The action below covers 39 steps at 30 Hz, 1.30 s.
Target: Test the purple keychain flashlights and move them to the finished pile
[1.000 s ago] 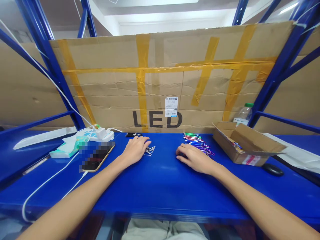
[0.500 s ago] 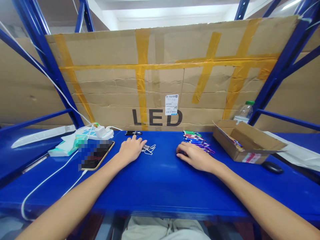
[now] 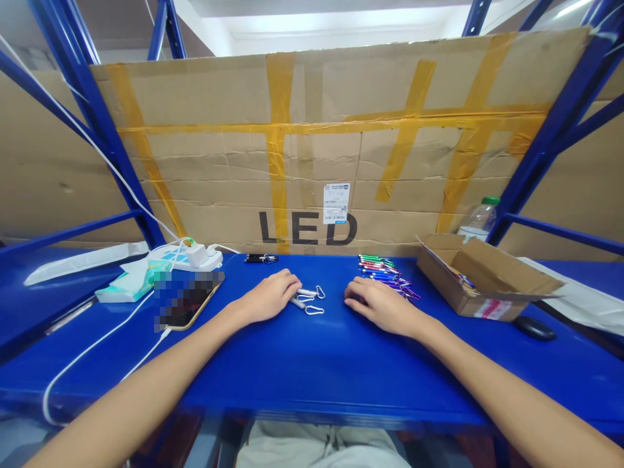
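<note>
My left hand [image 3: 271, 296] is closed on silver carabiner keychains [image 3: 308, 299], whose clips stick out to the right of its fingertips over the blue table [image 3: 312, 364]. My right hand [image 3: 377, 303] rests on the table with curled fingers, just in front of a row of green, red, blue and purple carabiner keychains [image 3: 385, 273]; whether anything lies under its fingers is hidden. Black keychains [image 3: 261, 258] lie at the back, behind my left hand.
At the right stand an open cardboard box [image 3: 487, 279], a bottle [image 3: 480, 220] and a black mouse [image 3: 535, 327]. At the left lie a phone [image 3: 195, 305], a power strip [image 3: 209, 261], a tissue pack [image 3: 119, 289] and white cables. A large cardboard sheet [image 3: 234, 169] rises behind.
My left hand has moved right and slightly toward me, and the silver keychains have shifted right with it, their clips now more spread. My right hand has stayed in place.
</note>
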### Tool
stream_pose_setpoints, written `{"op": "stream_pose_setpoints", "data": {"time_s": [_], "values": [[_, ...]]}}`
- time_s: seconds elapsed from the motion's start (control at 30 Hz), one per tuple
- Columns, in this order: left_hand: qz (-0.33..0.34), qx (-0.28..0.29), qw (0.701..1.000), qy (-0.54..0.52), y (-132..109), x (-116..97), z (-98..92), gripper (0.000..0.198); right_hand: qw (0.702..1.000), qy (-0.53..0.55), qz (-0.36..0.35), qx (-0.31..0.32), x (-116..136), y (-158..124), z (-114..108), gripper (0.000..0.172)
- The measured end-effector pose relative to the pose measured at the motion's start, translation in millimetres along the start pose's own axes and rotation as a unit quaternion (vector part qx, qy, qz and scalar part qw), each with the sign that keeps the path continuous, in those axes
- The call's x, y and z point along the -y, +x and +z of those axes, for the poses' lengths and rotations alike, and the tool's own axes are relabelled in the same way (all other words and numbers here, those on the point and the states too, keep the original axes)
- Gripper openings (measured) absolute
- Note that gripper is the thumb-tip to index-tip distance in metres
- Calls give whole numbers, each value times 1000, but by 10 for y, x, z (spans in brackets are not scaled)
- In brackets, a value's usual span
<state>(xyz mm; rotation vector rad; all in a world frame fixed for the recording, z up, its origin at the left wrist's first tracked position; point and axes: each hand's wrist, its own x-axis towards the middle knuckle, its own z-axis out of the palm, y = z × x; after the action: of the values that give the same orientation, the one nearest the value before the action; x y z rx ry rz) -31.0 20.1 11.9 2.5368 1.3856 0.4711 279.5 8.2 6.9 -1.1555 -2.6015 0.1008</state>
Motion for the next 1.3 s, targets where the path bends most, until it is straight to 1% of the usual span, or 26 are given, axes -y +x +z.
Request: {"op": "stream_pose_setpoints", "data": {"time_s": [0.07,0.13,0.23,0.33,0.4,0.5,0.57,0.67,0.8,0.93,1.0,1.07,1.13,1.17,1.2,1.23,1.3], "values": [[50,14,998,-32,-23,-47,-4,37,1000,-2,0,2,11,8,-9,18],[64,21,996,-50,-47,-94,-3,36,1000,-4,1,7,23,12,-17,18],[46,12,999,-15,-74,-122,4,47,1000,1,3,10,34,6,-20,18],[10,15,999,33,-73,-86,9,56,1000,21,-4,0,41,-13,-16,19],[7,21,999,45,-61,-48,12,54,999,35,-20,-7,50,-26,-14,20],[38,19,999,23,-50,-34,20,49,997,51,-56,1,66,-36,-8,27],[61,28,998,-15,-59,-80,24,47,995,60,-74,11,70,-36,1,29],[83,42,994,-54,-94,-214,13,39,995,63,-79,15,60,-30,21,27],[76,69,993,-60,-150,-359,-30,40,995,61,-74,3,60,-27,35,24],[81,84,991,-70,-174,-345,-64,53,994,79,-72,16,133,-43,14,27],[90,89,989,-81,-172,-298,-66,63,993,96,-70,22,187,-52,2,32],[92,94,987,-92,-164,-253,-56,67,992,105,-64,31,235,-55,-1,43],[91,92,987,-97,-156,-225,-36,61,991,109,-58,44,271,-51,7,58],[93,88,987,-97,-152,-220,-22,56,991,112,-53,49,283,-49,13,61],[96,84,987,-99,-149,-219,-7,51,991,117,-49,52,293,-46,20,61],[100,80,987,-101,-146,-222,8,46,990,124,-45,53,299,-45,26,57],[105,69,986,-108,-142,-234,33,42,988,139,-43,49,308,-47,36,44]]}}
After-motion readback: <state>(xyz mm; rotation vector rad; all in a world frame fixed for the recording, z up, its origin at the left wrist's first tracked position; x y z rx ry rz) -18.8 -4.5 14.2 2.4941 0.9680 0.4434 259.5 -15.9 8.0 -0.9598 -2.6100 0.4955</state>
